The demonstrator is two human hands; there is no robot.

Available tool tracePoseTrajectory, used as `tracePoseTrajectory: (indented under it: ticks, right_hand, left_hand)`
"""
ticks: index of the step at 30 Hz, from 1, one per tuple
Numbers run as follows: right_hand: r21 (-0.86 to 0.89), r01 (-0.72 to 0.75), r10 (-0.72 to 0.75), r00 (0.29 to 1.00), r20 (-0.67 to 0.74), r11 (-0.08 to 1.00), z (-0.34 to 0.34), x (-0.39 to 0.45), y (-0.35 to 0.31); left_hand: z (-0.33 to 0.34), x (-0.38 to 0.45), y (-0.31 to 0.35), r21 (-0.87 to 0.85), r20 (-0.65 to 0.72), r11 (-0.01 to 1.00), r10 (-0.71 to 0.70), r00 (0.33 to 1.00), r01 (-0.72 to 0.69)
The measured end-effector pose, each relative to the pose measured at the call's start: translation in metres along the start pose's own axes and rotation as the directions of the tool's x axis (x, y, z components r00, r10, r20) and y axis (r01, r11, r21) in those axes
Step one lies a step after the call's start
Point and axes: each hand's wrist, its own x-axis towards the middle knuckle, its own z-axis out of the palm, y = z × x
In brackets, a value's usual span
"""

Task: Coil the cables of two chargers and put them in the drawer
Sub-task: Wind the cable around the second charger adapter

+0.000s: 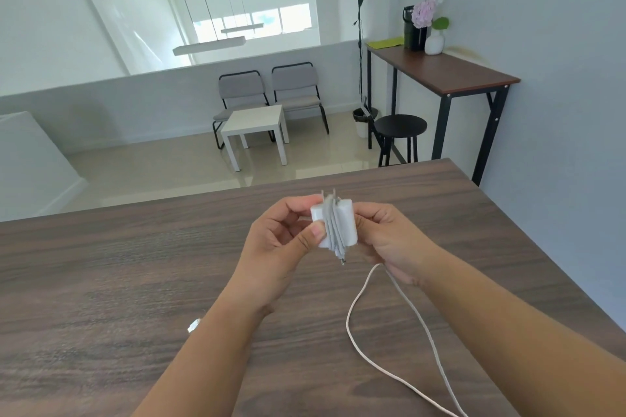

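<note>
A white charger block (349,220) with a grey cable wound round its middle is held above the dark wooden table (118,281). My left hand (281,240) pinches its left side, thumb on the front. My right hand (386,237) grips its right side. The plug prongs point up and the cable's connector end hangs below the block. A second white cable (359,308) lies loose on the table, running under my right hand toward the bottom edge. A small white connector (193,327) shows beside my left forearm. No drawer is in view.
Beyond the table's far edge the floor holds a white side table (257,122), two grey chairs (271,91), a black stool (399,127) and a tall brown desk (447,71) with a vase and bottle. A wall stands close on the right.
</note>
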Motion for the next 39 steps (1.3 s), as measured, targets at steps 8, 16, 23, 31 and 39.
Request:
tracePoseTrajectory:
  ticks: [8, 16, 23, 31, 39]
  right_hand:
    - [-0.565, 0.003, -0.068, 0.993, -0.093, 0.825, 0.019, -0.028, 0.008]
    - [-0.901, 0.107, -0.146, 0.988, 0.049, 0.42, 0.011, -0.035, -0.028]
    - [-0.953, 0.225, -0.129, 0.971, 0.202, 0.205, 0.012, -0.036, -0.043]
    - [-0.927, 0.328, -0.144, 0.941, 0.305, 0.181, 0.009, -0.035, -0.067]
    - [-0.91, 0.388, -0.155, 0.918, 0.366, 0.145, 0.013, -0.047, -0.068]
  left_hand:
    - [0.001, 0.009, -0.001, 0.271, -0.304, 0.962, 0.067, 0.95, 0.019]
    - [-0.004, 0.01, -0.001, 0.371, -0.331, 0.928, 0.094, 0.939, 0.038]
    - [-0.011, 0.004, -0.003, 0.391, -0.336, 0.918, 0.073, 0.939, 0.069]
    - [-0.019, 0.002, 0.001, 0.369, -0.326, 0.926, 0.045, 0.944, 0.083]
    - [-0.027, 0.002, 0.009, -0.315, -0.334, 0.947, -0.173, 0.926, 0.063]
